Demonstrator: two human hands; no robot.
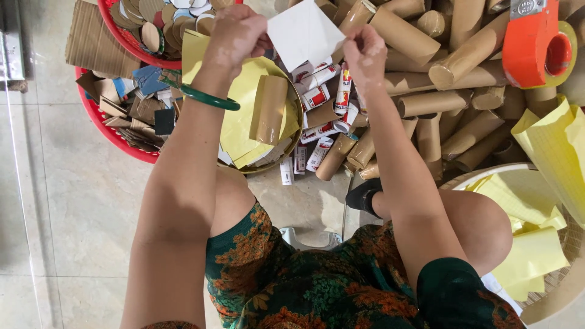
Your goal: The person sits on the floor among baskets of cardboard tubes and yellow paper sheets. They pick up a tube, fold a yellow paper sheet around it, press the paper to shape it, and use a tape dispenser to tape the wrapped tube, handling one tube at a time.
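Note:
Both my hands hold one white paper sheet (pixel 303 31) up in front of me. My left hand (pixel 234 30) pinches its left edge; a green bangle (pixel 204 96) circles that wrist. My right hand (pixel 364 52) pinches the sheet's right corner. Below the sheet sits a round basket (pixel 295 137) with yellow papers (pixel 244 103) and a brown cardboard tube (pixel 268 108) lying on them. Small white-and-red wrapped rolls (pixel 323 97) lie heaped between my hands.
A pile of brown cardboard tubes (pixel 439 79) fills the upper right. An orange tape dispenser (pixel 536 42) lies on it. Red baskets (pixel 122 140) of cardboard scraps and discs stand upper left. A woven tray (pixel 567 280) with yellow sheets (pixel 536 201) sits at right. Tiled floor (pixel 79 201) lies at left.

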